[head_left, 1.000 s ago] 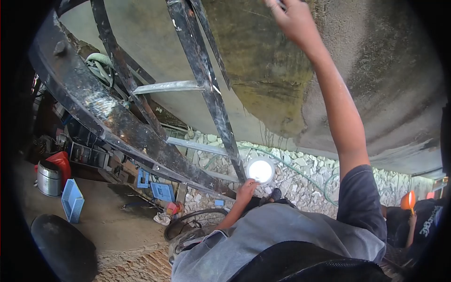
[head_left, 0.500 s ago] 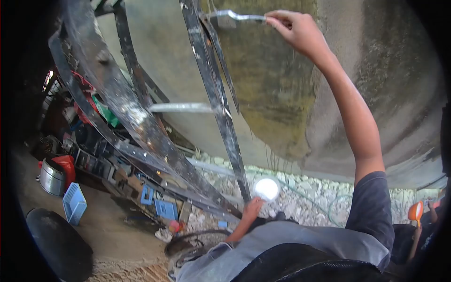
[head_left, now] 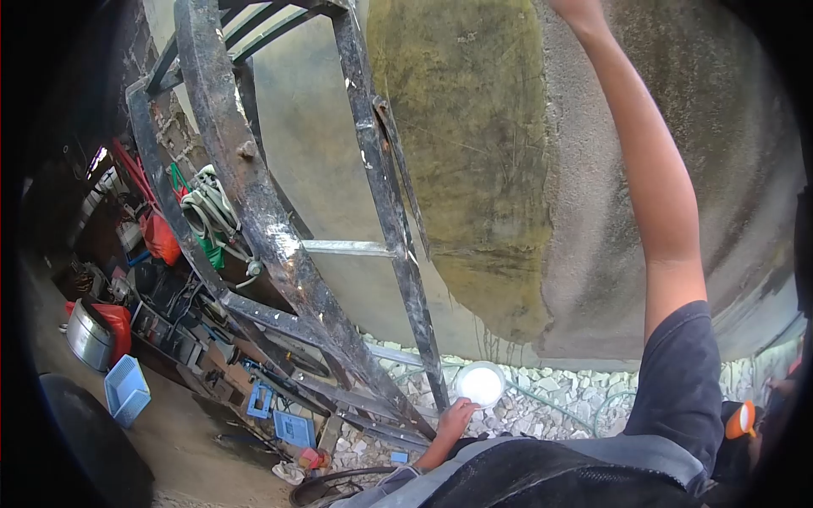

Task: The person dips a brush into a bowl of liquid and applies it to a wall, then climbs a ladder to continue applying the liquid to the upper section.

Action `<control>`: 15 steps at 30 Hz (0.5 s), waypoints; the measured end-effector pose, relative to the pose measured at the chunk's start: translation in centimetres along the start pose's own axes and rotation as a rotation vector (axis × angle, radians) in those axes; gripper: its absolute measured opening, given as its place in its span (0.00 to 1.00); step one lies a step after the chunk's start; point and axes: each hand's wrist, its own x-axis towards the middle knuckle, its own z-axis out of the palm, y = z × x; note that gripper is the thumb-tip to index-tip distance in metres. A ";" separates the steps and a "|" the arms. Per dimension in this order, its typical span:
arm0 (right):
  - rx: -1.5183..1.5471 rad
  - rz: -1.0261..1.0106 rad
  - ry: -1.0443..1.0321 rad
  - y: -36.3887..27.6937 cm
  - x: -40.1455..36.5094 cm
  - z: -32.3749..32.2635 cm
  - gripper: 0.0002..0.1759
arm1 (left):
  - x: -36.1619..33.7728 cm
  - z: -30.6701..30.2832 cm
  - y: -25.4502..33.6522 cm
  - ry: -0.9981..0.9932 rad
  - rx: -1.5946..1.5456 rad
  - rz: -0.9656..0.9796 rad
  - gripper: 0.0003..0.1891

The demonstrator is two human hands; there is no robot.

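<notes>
My left hand [head_left: 456, 418] is closed at the near edge of a round white bowl [head_left: 479, 385], whose inside looks bright white. It holds the bowl low, over pale rubble. My right arm reaches up along the wall [head_left: 474, 169]. Only the lower part of my right hand [head_left: 579, 10] shows at the top edge; its fingers are cut off, so what they hold is hidden. The wall has a large darker yellow-brown patch left of my forearm.
A black metal ladder-like frame [head_left: 288, 245] stands close on my left. Rubble and a green hose [head_left: 550, 402] lie below the wall. A blue basket [head_left: 127, 389] and a metal pot [head_left: 91, 334] are at far left. Lower right, a person is beside an orange dipper [head_left: 740, 420].
My right hand has risen mostly out of view; the silver-handled tool it held no longer shows. The view has shifted, and the bowl stays in my left hand. The orange dipper sits lower.
</notes>
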 end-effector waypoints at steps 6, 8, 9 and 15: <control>-0.136 0.033 -0.294 -0.4 -2.4 -1.2 0.16 | -0.6 0.5 -0.7 -0.007 0.018 0.041 0.08; -0.178 0.055 -0.340 -0.4 -1.3 -1.9 0.16 | -1.2 0.9 -1.2 -0.002 0.022 0.056 0.08; -0.121 0.010 -0.249 0.2 0.4 -1.9 0.15 | -1.2 0.9 -1.2 -0.017 0.003 0.062 0.07; -0.303 0.001 0.357 2.3 10.9 -3.7 0.15 | -1.4 2.8 -4.4 -0.068 -0.031 0.079 0.08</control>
